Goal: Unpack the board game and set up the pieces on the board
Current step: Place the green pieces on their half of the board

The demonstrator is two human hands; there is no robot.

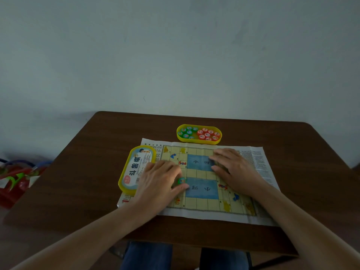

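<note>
A paper game board [200, 174] lies unfolded on the brown table, yellow squares with two blue patches. My left hand [159, 180] rests on its left part and pinches a green round piece [182, 180] between thumb and fingers, right at the board's surface. My right hand [233, 168] lies flat with straight fingers on the board's right half. Behind the board stands a yellow oval tray [198, 141] holding several green pieces on the left and several red pieces on the right.
The yellow oval lid [136, 168] with a printed label lies on the board's left edge, just beside my left hand. A red and green bag [17, 178] sits on the floor at the left. The table [87, 162] ends near my knees.
</note>
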